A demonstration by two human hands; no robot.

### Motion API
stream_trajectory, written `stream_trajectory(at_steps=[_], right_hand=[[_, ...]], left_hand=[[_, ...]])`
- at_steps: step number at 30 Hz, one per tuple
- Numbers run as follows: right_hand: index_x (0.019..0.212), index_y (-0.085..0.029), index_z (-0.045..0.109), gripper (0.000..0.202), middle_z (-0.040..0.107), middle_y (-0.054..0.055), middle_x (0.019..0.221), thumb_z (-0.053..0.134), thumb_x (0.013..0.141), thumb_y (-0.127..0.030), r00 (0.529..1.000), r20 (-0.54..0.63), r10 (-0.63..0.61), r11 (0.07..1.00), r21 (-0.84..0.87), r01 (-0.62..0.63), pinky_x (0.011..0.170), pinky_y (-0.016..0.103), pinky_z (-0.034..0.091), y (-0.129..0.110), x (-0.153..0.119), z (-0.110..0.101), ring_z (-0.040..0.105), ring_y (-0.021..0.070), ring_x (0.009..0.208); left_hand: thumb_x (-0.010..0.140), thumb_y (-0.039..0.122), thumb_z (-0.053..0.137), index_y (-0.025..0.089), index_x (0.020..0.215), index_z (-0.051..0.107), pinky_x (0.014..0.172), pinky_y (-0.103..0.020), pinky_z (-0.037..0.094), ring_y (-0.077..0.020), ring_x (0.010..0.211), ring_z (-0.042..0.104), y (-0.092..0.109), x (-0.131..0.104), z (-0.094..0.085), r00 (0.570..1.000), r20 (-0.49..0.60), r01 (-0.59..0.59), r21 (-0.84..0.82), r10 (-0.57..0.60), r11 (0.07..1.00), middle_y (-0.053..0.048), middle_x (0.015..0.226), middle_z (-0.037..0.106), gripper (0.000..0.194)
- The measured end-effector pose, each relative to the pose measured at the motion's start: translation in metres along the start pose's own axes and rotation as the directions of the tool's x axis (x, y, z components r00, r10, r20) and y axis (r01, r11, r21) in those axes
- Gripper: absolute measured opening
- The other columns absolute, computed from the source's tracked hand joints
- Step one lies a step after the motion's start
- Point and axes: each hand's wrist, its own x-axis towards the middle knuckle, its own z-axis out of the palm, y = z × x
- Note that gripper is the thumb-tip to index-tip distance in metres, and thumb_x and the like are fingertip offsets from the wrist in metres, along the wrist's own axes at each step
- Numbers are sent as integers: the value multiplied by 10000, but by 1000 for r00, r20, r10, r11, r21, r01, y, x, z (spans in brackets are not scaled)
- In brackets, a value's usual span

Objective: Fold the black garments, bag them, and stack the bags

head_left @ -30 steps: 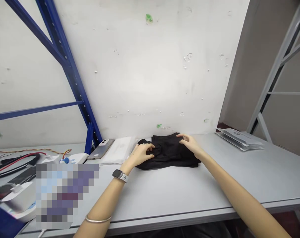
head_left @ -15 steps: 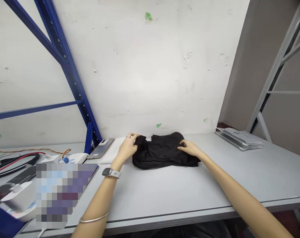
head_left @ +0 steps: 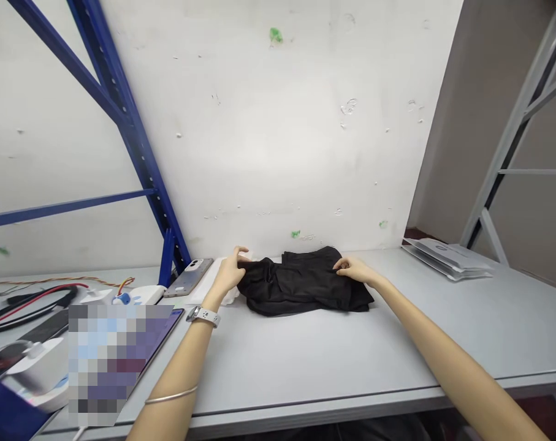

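Note:
A piece of black cloth (head_left: 300, 282), loosely folded and wrinkled, lies on the grey table (head_left: 305, 355) close to the wall; I cannot make out what garment it is. My left hand (head_left: 232, 269) pinches its left edge and holds that edge slightly raised. At the upper right of the cloth, my right hand (head_left: 354, 269) has thumb and fingers closed on the fabric. Just left of the cloth, partly behind my left hand, is a white sheet or bag (head_left: 208, 288). A wristwatch (head_left: 204, 315) and a bangle are on my left arm.
A phone (head_left: 189, 278) lies beside the white sheet. Further left are a tablet with a blurred screen (head_left: 158, 343), cables (head_left: 34, 303) and white plugs (head_left: 38, 367). Blue shelf posts (head_left: 140, 147) rise at the left. Grey-white packets (head_left: 447, 257) are stacked at the back right.
My left hand has drawn the cloth's left edge outward to the left. My right hand has closed on the fabric and shifted slightly right.

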Motion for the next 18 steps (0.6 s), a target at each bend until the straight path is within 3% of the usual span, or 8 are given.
stream_trajectory(at_steps=[3,7,11,15,18], right_hand=[[756,-207,646,123,597,3,738,571,676,-150,1000,-3,-17,999,27,18,655,255,420,-8,-1,-6,535,150,720],[752,-215,648,114,613,-3,745,620,645,-189,999,40,-24,997,80,21,599,245,425,-21,1,-17,548,149,700],[749,-225,689,153,616,2,670,732,605,-257,987,150,49,996,64,-59,516,252,392,-29,9,-35,526,135,589],[736,-192,654,188,607,3,597,772,609,-265,968,192,163,977,108,-186,472,254,371,-37,25,-54,506,110,466],[809,-142,597,196,614,24,579,726,697,-240,988,-11,151,960,241,-144,521,266,443,-56,42,-66,574,137,504]], left_hand=[[699,210,529,223,1161,518,748,-306,460,-225,915,633,0,7,-2,998,58,32,24,-33,999,-36,933,716,462],[737,435,573,203,1040,637,783,-364,442,-274,892,635,7,20,3,991,111,46,274,-79,961,-61,875,708,388],[708,310,582,219,737,693,851,-397,406,-270,877,636,11,34,5,965,262,-81,390,-26,917,-47,798,702,146],[676,248,572,211,691,637,794,-333,442,-224,839,628,14,52,-10,963,266,-120,319,33,940,-20,788,688,77],[716,254,546,187,754,553,657,-276,468,-177,677,625,27,66,-29,984,176,-41,74,27,996,-2,648,618,77]])
